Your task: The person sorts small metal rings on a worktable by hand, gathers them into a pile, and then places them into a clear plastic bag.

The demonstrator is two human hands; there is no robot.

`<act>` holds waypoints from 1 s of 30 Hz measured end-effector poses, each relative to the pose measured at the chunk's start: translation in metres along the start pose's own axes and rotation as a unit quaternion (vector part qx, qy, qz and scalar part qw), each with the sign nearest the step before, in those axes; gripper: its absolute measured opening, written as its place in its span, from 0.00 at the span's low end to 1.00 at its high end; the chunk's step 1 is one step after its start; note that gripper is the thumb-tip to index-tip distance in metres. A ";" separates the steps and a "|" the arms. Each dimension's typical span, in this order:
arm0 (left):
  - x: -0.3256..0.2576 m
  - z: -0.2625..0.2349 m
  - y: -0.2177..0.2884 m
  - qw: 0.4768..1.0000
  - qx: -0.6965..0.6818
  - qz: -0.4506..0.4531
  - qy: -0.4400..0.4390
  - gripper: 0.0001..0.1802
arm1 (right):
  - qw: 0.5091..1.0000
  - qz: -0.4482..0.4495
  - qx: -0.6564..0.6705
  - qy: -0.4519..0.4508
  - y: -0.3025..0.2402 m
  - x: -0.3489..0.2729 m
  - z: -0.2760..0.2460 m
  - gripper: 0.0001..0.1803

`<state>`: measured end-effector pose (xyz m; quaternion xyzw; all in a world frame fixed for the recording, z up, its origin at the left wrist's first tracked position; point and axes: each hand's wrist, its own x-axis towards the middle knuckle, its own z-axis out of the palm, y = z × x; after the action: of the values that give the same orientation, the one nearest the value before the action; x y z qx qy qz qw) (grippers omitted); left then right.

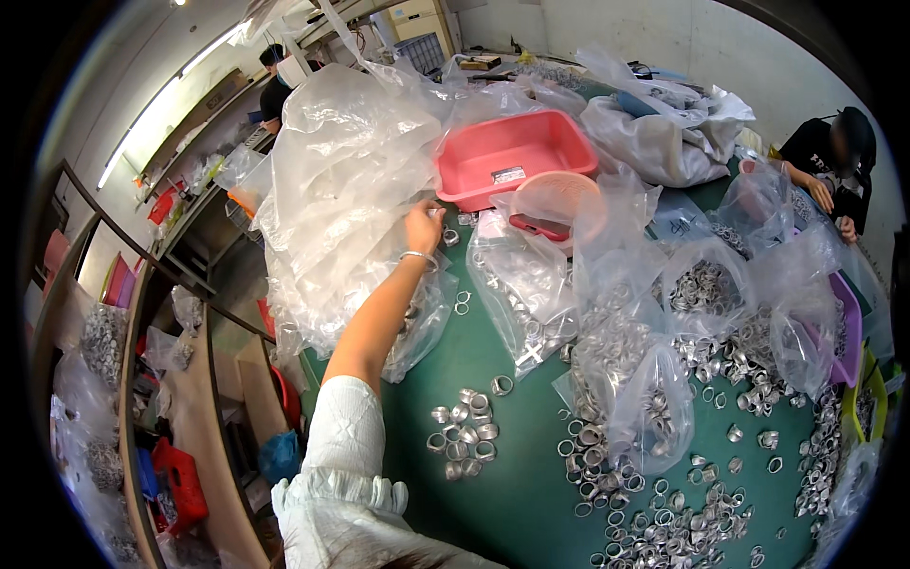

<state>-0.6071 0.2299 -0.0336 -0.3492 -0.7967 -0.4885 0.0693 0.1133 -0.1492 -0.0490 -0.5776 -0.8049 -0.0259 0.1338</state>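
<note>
My left hand (pixel 424 228), with a bracelet at the wrist, reaches far across the green table. Its fingers are curled in at the edge of a large heap of clear plastic bags (pixel 332 180); what they grip, if anything, is hidden. Just right of the fingertips lie a few silver-coloured metal rings (pixel 450 236). Two thin rings (pixel 463 302) rest nearer on the tabletop. A small pile of thick rings (pixel 464 431) sits nearer still, right of my forearm. My right hand is out of view.
A pink tub (pixel 517 152) and a round peach container (pixel 559 204) stand beyond. Bags of rings (pixel 654 408) and loose rings (pixel 664 522) spread over the right side of the green table (pixel 521 474). Shelves (pixel 190 408) stand left. A person (pixel 839 171) works at the far right.
</note>
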 end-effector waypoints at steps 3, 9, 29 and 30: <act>-0.008 0.007 0.018 0.996 0.067 0.050 -0.039 0.07 | 0.997 0.049 0.019 0.059 0.000 -0.008 0.012 0.14; -0.009 -0.001 0.021 0.964 0.152 0.154 -0.154 0.07 | 0.997 0.069 0.023 -0.006 0.006 -0.017 0.011 0.15; -0.051 -0.023 0.038 0.940 0.174 0.177 -0.234 0.19 | 0.991 -0.013 -0.125 0.033 0.022 -0.046 0.033 0.16; -0.047 -0.025 0.029 0.943 0.154 0.170 -0.242 0.18 | 0.994 -0.021 -0.106 0.027 0.025 -0.048 0.032 0.16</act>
<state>-0.5599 0.1944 -0.0207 -0.5720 -0.7837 -0.2419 0.0089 0.1447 -0.1787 -0.0942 -0.5702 -0.8058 -0.1297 0.0930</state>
